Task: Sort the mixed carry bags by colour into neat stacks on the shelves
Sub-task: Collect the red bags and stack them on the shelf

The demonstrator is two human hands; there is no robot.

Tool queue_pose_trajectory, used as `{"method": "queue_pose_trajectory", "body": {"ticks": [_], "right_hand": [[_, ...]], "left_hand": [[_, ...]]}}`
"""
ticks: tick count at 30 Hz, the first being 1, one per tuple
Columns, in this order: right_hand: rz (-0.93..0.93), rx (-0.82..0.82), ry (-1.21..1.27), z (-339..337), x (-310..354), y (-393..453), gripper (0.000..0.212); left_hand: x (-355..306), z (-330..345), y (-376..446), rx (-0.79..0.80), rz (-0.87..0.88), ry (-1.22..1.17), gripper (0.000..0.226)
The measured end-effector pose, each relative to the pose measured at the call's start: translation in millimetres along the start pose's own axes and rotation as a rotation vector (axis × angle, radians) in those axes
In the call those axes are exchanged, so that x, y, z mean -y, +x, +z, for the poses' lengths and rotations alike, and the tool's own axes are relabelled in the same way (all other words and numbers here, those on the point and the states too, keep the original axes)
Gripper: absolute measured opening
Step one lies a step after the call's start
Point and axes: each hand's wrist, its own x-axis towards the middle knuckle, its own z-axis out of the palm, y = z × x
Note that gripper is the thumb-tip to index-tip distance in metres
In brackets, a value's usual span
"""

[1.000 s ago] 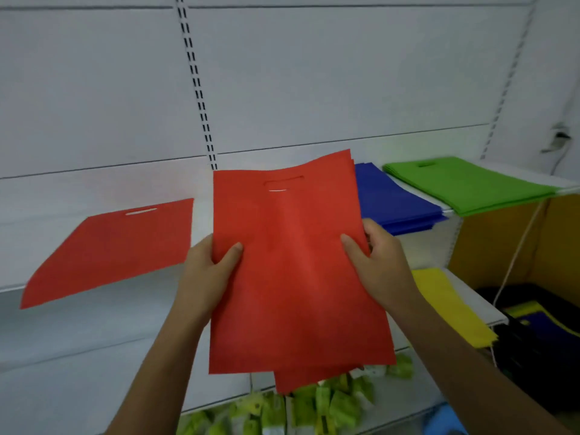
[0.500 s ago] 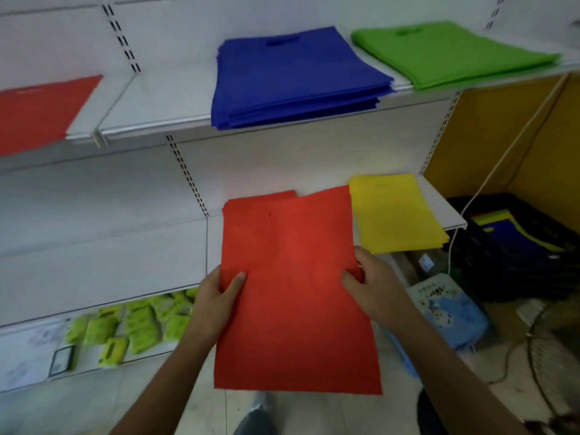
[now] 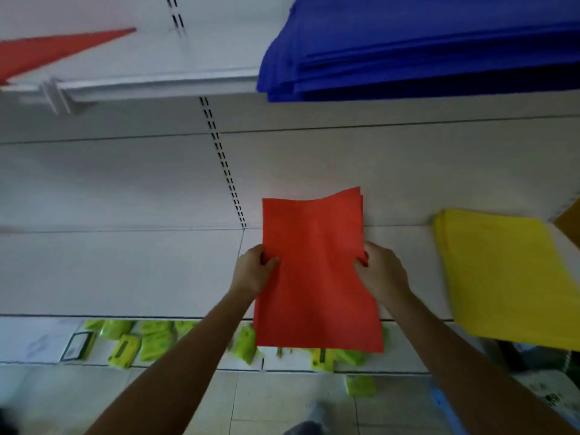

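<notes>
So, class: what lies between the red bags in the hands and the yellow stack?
Nothing: in the head view only bare white shelf shows between the red bags, apart from the right hand gripping them, and the yellow stack.

The red bags (image 3: 317, 277) look like thin matt cloth, smooth and a little wavy. The blue stack (image 3: 423, 48) and yellow stack (image 3: 508, 271) have the same matt finish. The shelf (image 3: 150, 83) is smooth white painted metal.

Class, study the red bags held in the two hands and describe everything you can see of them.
The red bags are a thin bundle of flat, matte, fabric-like sheets, their layered edges showing at the upper right corner. They hang roughly upright and slightly wavy in front of the white shelving. The left hand grips the left edge and the right hand the right edge, thumbs on the front. No handle slot is visible.
</notes>
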Motion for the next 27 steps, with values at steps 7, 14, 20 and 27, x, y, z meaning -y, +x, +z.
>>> {"method": "queue_pose_trajectory", "body": {"ticks": [7, 14, 20, 27], "right_hand": [[0.098, 0.084, -0.243, 77.9, -26.4, 46.9, 0.028], [0.111, 0.057, -0.312, 57.6, -7.3, 46.2, 0.103], [-0.384, -0.018, -0.007, 18.5, 103.7, -19.7, 0.041], [-0.571, -0.054, 0.231, -118.0, 238.2, -93.2, 0.024]], "left_hand": [[42.2, 67.2, 54.1, -0.054, -0.134, 0.394, 0.041], [17.1, 27.3, 24.2, -0.084, -0.143, 0.327, 0.074], [-26.3, -50.0, -48.5, -0.189, -0.017, 0.158, 0.047], [-96.0, -187.4, -117.0, -0.498, 0.253, 0.095, 0.027]]}}
